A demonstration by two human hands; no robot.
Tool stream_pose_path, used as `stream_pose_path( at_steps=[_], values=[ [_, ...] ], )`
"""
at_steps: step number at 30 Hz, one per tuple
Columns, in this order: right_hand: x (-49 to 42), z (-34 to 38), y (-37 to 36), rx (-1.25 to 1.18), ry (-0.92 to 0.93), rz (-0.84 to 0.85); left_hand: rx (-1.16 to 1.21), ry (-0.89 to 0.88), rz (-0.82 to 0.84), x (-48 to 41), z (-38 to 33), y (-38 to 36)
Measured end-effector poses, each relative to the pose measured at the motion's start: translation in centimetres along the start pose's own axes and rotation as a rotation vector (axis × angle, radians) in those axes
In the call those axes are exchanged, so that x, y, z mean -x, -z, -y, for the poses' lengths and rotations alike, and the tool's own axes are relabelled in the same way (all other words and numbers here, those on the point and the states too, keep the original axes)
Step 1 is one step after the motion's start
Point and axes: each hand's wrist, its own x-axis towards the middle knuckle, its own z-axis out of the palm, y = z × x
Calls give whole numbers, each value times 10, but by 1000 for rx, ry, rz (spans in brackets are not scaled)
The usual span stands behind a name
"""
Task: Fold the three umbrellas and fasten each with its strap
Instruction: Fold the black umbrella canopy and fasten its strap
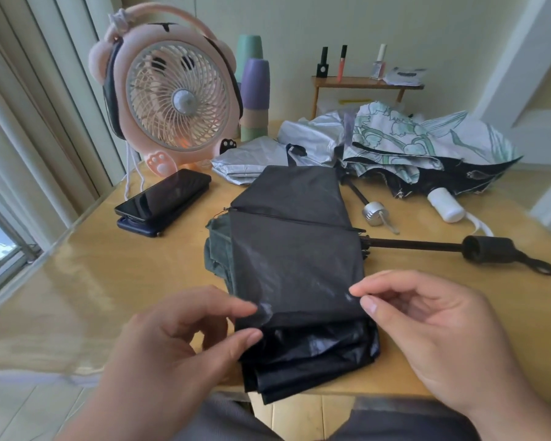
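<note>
I look down on a yellow wooden table (109,281) with a glossy top. A window with pale frames is on the left and a light wall is behind. The black umbrella (296,259) lies in the middle of the table, close to me. Its shaft runs across from left to right, and its handle (490,253) points to the right. The black cloth is spread flat, and its near folds hang over the near edge of the table. The left hand (172,345) pinches the left near edge of the cloth between thumb and forefinger. The right hand (442,338) pinches the right edge in the same way. Behind lie a silver umbrella (252,157) and a flowered umbrella (427,138), both loose and touching each other. At the far left I see a pink fan (172,97), a dark phone (163,198) and stacked cups (255,90).
</note>
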Motion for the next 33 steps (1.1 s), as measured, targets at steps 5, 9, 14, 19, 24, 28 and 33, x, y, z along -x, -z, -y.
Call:
stream_pose_path(
  at_steps=[5, 9, 14, 19, 24, 28, 33],
  values=[
    [6, -6, -4, 266, 68, 64, -178, -16, 68, 8, 2, -5],
    [8, -11, -2, 424, 206, 127, -289, -9, 128, 11, -2, -6],
    [12, -16, -1, 563, 328, 221, -660, -45, 215, 6, -5, -5],
    [14, -17, -1, 653, 369, 250, -934, -359, 213, -37, -27, -21],
    [12, -12, 0, 770, 345, 307, -1071, -308, 483, -35, -5, -41],
    [0, 2, 8, 760, 208, 323, -1017, -300, 502, -23, 16, -46],
    [-92, 17, 14, 473, -207, 56, -1002, -384, 498, -27, 29, -45]
  ],
)
